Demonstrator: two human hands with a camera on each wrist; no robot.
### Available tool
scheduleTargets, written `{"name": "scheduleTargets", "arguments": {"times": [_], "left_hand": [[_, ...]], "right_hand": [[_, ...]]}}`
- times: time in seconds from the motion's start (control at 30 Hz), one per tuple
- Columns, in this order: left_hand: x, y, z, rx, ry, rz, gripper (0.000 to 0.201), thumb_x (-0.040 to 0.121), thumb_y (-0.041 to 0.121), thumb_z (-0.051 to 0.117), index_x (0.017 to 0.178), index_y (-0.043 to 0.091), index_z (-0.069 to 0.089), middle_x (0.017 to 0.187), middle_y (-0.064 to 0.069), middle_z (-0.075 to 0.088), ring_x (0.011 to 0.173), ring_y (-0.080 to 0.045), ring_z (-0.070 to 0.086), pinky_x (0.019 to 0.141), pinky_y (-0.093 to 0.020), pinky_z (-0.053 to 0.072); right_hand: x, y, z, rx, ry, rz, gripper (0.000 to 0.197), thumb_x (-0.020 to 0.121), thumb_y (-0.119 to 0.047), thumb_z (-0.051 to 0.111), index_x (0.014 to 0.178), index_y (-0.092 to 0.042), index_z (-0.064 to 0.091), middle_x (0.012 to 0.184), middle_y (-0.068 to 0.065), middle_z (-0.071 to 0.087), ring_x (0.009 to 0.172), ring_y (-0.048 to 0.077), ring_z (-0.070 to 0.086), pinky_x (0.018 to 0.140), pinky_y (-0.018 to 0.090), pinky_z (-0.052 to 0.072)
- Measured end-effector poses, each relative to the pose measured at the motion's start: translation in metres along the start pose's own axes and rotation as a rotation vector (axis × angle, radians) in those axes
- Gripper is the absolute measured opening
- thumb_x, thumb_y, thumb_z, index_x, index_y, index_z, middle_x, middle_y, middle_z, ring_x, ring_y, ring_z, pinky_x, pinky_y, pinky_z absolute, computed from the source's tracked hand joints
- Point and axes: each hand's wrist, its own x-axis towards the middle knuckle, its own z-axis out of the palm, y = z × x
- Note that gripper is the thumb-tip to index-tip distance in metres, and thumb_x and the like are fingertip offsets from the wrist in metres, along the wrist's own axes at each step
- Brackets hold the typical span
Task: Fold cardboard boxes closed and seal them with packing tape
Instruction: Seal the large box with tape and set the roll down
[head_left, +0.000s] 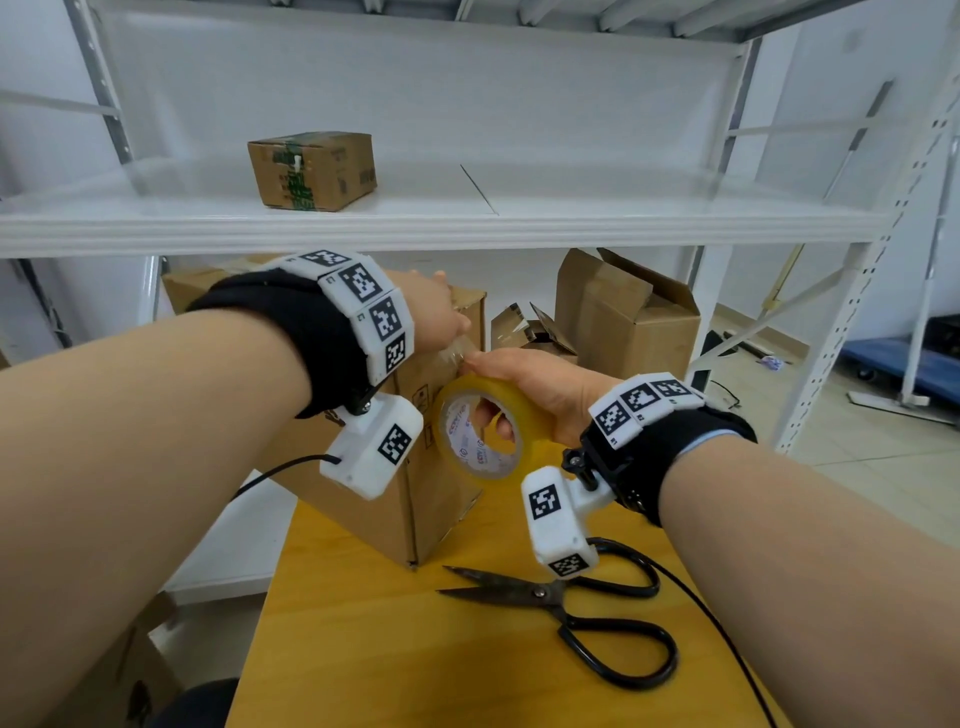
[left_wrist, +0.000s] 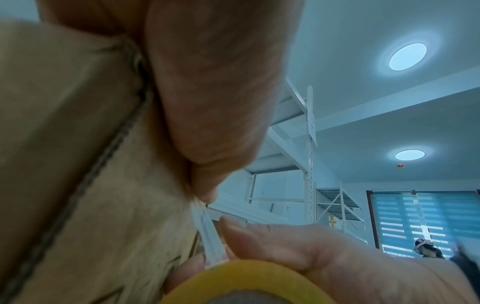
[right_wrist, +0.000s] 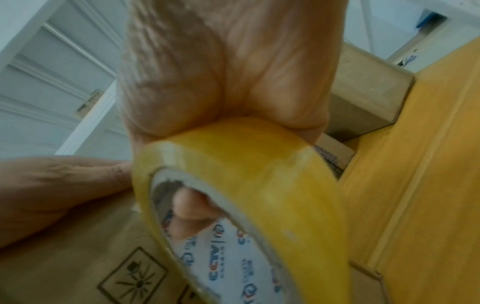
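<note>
A brown cardboard box (head_left: 384, 509) stands tilted on the yellow table (head_left: 415, 649), under the white shelf. My left hand (head_left: 441, 317) sits at the box's top corner and pinches the free end of a clear tape strip (left_wrist: 207, 232) against the box (left_wrist: 64, 123). My right hand (head_left: 524, 379) grips the yellow tape roll (head_left: 462, 395), thumb on the rim and fingers through the core, just right of the box. The short strip runs taut from the left hand (left_wrist: 207, 92) to the roll (left_wrist: 241, 279). The right wrist view shows the roll (right_wrist: 246, 164) in the palm (right_wrist: 228, 72).
Black scissors (head_left: 571, 608) lie open on the table in front of the box, under my right wrist. A small taped box (head_left: 311, 169) sits on the white shelf (head_left: 467, 228). Open cardboard boxes (head_left: 623, 322) stand behind, below the shelf. A black cable trails off the table's right side.
</note>
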Motion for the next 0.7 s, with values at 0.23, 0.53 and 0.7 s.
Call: {"name": "scheduleTargets", "arguments": {"times": [0.23, 0.53, 0.7], "left_hand": [[0.006, -0.003, 0.006, -0.071, 0.006, -0.015, 0.074, 0.099, 0.046, 0.047, 0.153, 0.005, 0.018, 0.153, -0.019, 0.033, 0.132, -0.034, 0.044, 0.11, -0.046, 0.037], [0.002, -0.005, 0.007, -0.055, 0.027, 0.023, 0.067, 0.094, 0.041, 0.058, 0.147, 0.007, 0.033, 0.144, -0.015, 0.045, 0.129, -0.032, 0.047, 0.101, -0.039, 0.039], [0.001, 0.002, 0.003, 0.016, -0.016, 0.012, 0.076, 0.092, 0.047, 0.06, 0.147, 0.005, 0.03, 0.139, -0.013, 0.052, 0.123, -0.029, 0.054, 0.096, -0.036, 0.042]], "right_hand": [[0.013, -0.004, 0.001, -0.136, 0.071, 0.07, 0.058, 0.096, -0.055, 0.057, 0.116, -0.001, 0.065, 0.061, 0.005, 0.065, 0.044, 0.013, 0.053, 0.046, 0.023, 0.047], [0.031, 0.004, 0.005, -0.223, 0.1, 0.187, 0.065, 0.081, -0.072, 0.062, 0.087, -0.006, 0.066, 0.054, 0.002, 0.061, 0.044, 0.013, 0.055, 0.05, 0.025, 0.048], [0.035, 0.011, 0.002, -0.189, 0.135, 0.118, 0.061, 0.082, -0.067, 0.067, 0.091, -0.006, 0.068, 0.058, 0.004, 0.063, 0.046, 0.014, 0.056, 0.051, 0.026, 0.049]]}}
